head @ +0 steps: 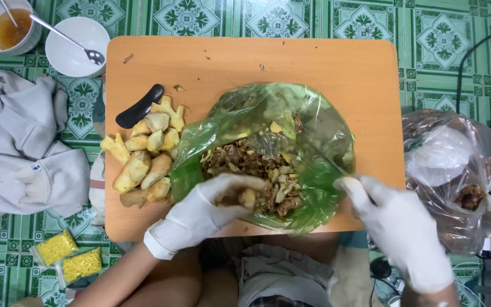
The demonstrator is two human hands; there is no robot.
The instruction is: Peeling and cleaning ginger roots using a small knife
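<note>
Bright, even light; soft shadows, slight glare on the green bag (308, 131).

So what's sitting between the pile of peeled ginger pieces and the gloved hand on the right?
In the head view, the green plastic bag of brown peelings lies between the ginger pieces and the right hand, along with the left hand, which holds a piece.

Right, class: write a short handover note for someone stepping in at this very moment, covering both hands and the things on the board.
Left hand, gloved, is inside the green bag, gripping a pale root piece over the brown peelings.
Right hand, gloved, pinches the bag's edge open.
Peeled pieces are piled on the wooden board, left of the bag, with a black-handled knife beside them.
Done: that pile is peeled.
Left: the piece in hand.
</note>
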